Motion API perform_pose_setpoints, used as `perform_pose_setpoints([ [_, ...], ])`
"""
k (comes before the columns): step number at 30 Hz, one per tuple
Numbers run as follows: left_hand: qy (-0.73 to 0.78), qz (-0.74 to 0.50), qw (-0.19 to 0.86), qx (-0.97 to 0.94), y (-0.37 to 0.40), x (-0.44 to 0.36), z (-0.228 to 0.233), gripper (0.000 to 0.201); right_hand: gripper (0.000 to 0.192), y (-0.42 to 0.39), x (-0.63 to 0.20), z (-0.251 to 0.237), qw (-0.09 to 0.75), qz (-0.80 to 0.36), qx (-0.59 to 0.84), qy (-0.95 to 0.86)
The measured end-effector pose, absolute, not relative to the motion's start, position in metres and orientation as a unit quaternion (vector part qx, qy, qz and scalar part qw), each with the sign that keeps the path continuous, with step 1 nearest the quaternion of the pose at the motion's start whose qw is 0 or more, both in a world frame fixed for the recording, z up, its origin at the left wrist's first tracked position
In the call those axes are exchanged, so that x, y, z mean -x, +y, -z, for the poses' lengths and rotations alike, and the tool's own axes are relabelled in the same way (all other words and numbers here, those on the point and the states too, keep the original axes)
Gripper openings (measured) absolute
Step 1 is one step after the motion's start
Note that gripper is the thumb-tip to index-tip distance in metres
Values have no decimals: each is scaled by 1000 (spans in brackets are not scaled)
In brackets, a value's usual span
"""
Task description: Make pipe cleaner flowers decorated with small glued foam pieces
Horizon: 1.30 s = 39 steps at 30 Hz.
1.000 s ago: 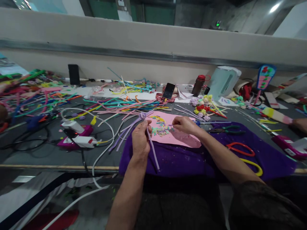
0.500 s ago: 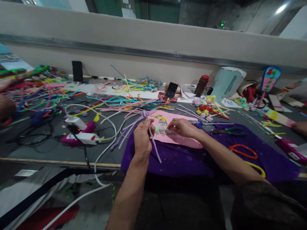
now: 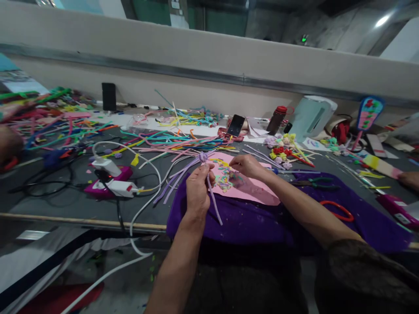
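Observation:
My left hand is closed in a pinch on a lavender pipe cleaner. One end of it hangs down toward me, and a small lavender knotted shape shows just above my fingertips. To the right, my right hand is held over a pink sheet with its fingertips pressed together. Whatever is between them is too small to make out. Small multicoloured snippets lie on the sheet between my hands. Several loose lavender pipe cleaners spread out left of my left hand.
A purple cloth lies under the sheet, bearing pliers and red-handled scissors. Power strips with cables stand at left. Behind are piled pipe cleaners, a phone, a bottle. Other people's hands show at both sides.
My right hand has lifted a little away from the snippets, uncovering more of them. My left hand keeps its pinch on the lavender pipe cleaner. The view has shifted slightly.

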<state>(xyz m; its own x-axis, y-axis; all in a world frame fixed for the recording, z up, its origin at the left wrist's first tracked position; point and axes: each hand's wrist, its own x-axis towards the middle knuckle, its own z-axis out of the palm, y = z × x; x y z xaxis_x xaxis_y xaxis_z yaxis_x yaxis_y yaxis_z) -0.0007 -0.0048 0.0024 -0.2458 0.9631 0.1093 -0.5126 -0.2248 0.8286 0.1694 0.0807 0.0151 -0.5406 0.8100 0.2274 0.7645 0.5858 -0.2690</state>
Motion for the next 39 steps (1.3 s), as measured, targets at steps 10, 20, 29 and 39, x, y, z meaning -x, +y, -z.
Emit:
perform_pose_setpoints([
  [10,355,-700,528,-326,-6,0,-3,22,26,138,-117,1,69,13,504,-861],
  [20,362,-692,532,-329,-7,0,-4,22,19,135,-129,-4,88,-14,509,-856],
  [29,369,-647,568,-350,-7,-3,-5,25,20,71,-179,-18,267,-340,427,-794],
  [39,352,-587,658,-316,-4,1,-8,26,12,64,-187,-10,309,-309,437,-786],
])
